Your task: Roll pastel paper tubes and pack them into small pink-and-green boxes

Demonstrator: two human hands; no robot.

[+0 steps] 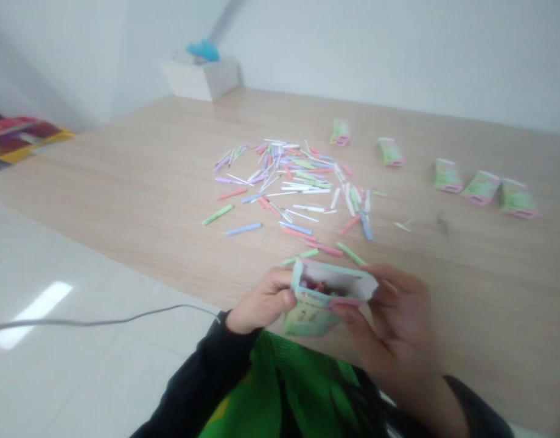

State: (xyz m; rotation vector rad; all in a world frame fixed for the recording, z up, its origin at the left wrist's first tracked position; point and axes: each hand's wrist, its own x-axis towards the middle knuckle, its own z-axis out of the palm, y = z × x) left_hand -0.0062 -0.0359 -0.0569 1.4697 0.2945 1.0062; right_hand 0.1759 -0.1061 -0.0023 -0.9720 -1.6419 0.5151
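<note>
A small green and pink box [313, 314] is held up near the table's front edge, its top open toward me. Small reddish things show inside it, too blurred to name. My left hand [263, 301] grips the box's left side, with the thumb on the front. My right hand [394, 322] pinches the right side at the open rim, thumb in front and fingers behind. Just beyond the box lies a loose spread of coloured sticks [302, 173], white, pink, green, blue and purple. A green stick [352, 253] lies right behind the box's rim.
Several similar boxes [482, 187] lie in a staggered row at the back right of the wooden table [138, 164]. A white container [195, 79] with something blue stands at the back left. A grey cable [125, 320] crosses above the floor at left.
</note>
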